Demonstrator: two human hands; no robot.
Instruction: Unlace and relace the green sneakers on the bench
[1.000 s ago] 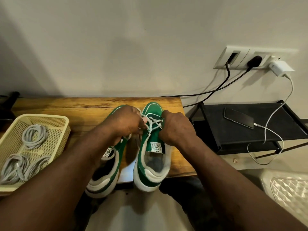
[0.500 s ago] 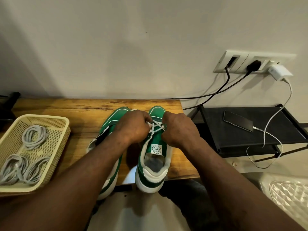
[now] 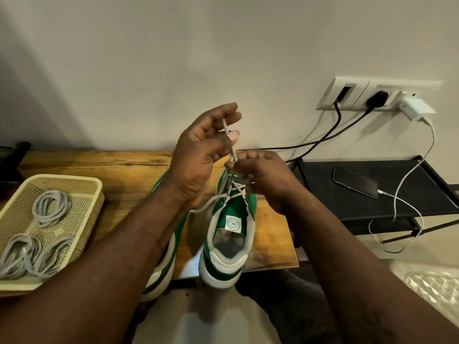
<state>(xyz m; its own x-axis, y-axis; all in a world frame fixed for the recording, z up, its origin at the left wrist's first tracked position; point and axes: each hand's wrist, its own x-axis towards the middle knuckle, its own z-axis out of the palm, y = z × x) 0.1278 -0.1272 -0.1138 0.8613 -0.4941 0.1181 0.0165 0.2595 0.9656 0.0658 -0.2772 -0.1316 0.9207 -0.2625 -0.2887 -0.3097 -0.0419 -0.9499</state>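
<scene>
Head view, findings. The left hand [image 3: 198, 155] is raised at centre frame, palm toward us, pinching the pale lace [image 3: 229, 142] between thumb and fingers. The right hand [image 3: 263, 180] sits just below it, fingers curled, pinching the same lace close above the eyelets. The laced sneaker [image 3: 231, 244] stands on the wooden bench [image 3: 99, 167] at centre. The second sneaker [image 3: 161, 276] lies just to its left, largely hidden under the left forearm.

Risks, in our judgement:
- Both heels overhang the near edge of the bench, so an upward tug on the lace could lift the laced sneaker or tip it off.
- The left forearm could nudge the second sneaker over the same edge.
- A loose lace end trails toward lower left, and an uneven pull could draw it back through an eyelet.

Materials: the lace looks flat and woven, so it is likely to slip under a light pinch. The uppers are matte green fabric with white rubber soles, padded collars and a square tongue label. The bench is glossy grained wood. At left, a cream perforated plastic basket [image 3: 82, 184] holds coiled grey laces [image 3: 51, 207].
</scene>
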